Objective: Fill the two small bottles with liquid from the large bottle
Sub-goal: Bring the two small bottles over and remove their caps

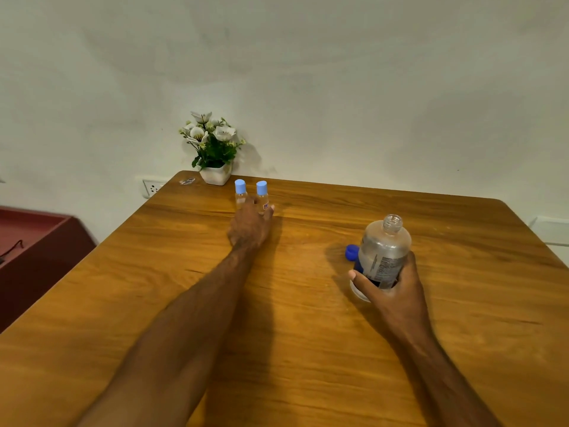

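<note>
Two small bottles (251, 194) stand side by side at the far end of the wooden table (462, 318), just near of a white flower pot (216, 175). Both stand straight up, and both have their light blue caps on. They look clear, and it is hard to tell if anything is inside them.

The left hand (250, 227) is stretched far out to them. Its fingers reach up to the lower part of the bottles and seem to touch them, but the back of the hand hides the fingers, so it is not clear if they are curled around a bottle or only resting there.

The right hand (390, 283) is nearer the person and off to the right. It is wrapped around the lower half of the large bottle (383, 251). That bottle leans a little, with its open neck pointing up and away. Its dark blue cap (351, 252) lies on the table just left of it.

So the small bottles are far and to the left of the large one, well apart from it. The left hand is the closer hand by a lot. It looks like the next job is to pull a small bottle nearer and take its cap off, because nothing can be poured in while the caps are on.
</note>
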